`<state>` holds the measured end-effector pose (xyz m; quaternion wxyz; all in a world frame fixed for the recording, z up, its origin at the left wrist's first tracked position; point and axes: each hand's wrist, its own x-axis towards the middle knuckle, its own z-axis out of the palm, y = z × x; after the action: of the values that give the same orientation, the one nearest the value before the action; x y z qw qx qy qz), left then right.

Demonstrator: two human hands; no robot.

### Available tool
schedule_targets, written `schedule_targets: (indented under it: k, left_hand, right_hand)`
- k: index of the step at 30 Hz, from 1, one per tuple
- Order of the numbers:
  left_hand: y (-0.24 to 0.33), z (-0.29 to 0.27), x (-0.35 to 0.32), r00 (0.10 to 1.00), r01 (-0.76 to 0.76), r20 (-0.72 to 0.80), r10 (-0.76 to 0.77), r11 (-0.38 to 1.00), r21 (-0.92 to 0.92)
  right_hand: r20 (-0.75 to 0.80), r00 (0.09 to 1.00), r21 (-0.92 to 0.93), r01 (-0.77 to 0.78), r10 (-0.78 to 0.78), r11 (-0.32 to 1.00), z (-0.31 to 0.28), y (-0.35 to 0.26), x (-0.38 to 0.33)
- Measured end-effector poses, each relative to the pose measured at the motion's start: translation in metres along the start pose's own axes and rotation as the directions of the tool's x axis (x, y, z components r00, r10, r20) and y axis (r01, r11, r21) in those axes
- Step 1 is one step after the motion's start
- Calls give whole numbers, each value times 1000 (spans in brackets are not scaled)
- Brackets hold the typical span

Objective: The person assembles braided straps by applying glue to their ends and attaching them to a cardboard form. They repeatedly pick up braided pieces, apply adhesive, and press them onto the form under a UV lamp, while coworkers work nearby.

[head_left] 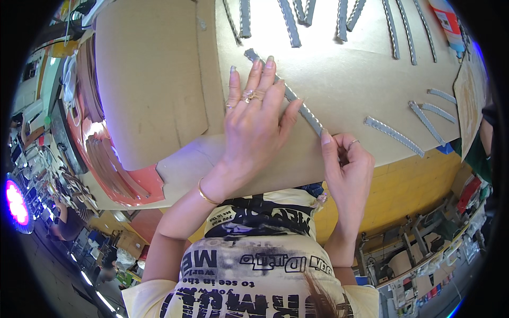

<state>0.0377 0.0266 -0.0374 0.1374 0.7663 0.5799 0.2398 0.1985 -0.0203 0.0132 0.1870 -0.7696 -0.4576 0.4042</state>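
A: Where's the long, narrow grey strip with the pale twisted-looking edge [309,116]?
B: Slantwise on the tan-covered bench [350,82], running under the left hand [253,119] to the right hand [350,161].
A: And the fingers?
B: The left ones are extended over the strip, palm down, clenching nothing. The right thumb and forefinger pinch its nearer end.
A: What lies around them?
B: A shorter grey strip with a pale edge [395,136] lies to the right, apart from the hand. Left of the hands is a large brown cardboard sheet [151,69]; a red-and-white bottle with a blue tip [446,24] is at far right.
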Motion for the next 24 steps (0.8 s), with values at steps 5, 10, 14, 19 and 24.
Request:
schedule_targets:
  k: [5, 10, 14, 19, 24]
  left_hand:
    - [1, -1, 1, 1000, -4, 8, 4, 1000, 0]
    - [4, -3, -1, 999, 5, 46, -5, 1000, 1]
    - [6, -3, -3, 998, 23, 56, -22, 1000, -19]
    - [7, 1, -5, 998, 28, 56, -27, 999, -25]
    - [6, 3, -7, 999, 20, 39, -19, 1000, -15]
  right_hand:
    - [-64, 998, 45, 10, -7, 999, 4, 0, 1]
    - [-63, 998, 37, 4, -1, 999, 4, -1, 1]
    - [-61, 998, 34, -6, 8, 999, 3, -1, 2]
    - [-64, 998, 43, -19, 22, 999, 4, 1, 2]
    - [-40, 998, 206, -46, 55, 978, 4, 7, 2]
